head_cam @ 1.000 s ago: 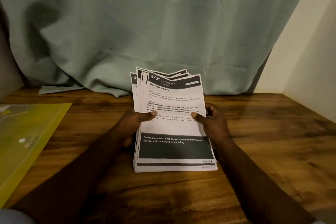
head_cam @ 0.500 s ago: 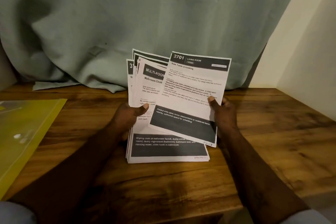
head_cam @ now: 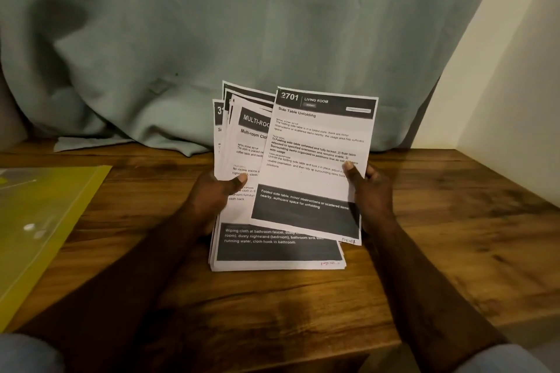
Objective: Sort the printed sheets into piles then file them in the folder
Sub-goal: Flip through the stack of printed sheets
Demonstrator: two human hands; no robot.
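A stack of printed sheets stands tilted up on the wooden table, its lower edge resting on the wood. My left hand grips the stack's left side, thumb across the front page headed "MULTI-ROOM". My right hand pinches a single sheet headed "2701 LIVING ROOM, Side Table Unfolding" by its right edge. That sheet is lifted off the stack and shifted to the right, overlapping the front of the stack. A yellow translucent folder lies flat at the table's left.
A grey-green curtain hangs behind the table and drapes onto its back edge. A cream wall closes the right side. Bare wood lies right of my hands, with the table's front edge near my forearms.
My right hand has peeled the "2701" sheet off the top of the stack and drawn it rightward and up, uncovering the "MULTI-ROOM" page. My left hand keeps its hold on the stack.
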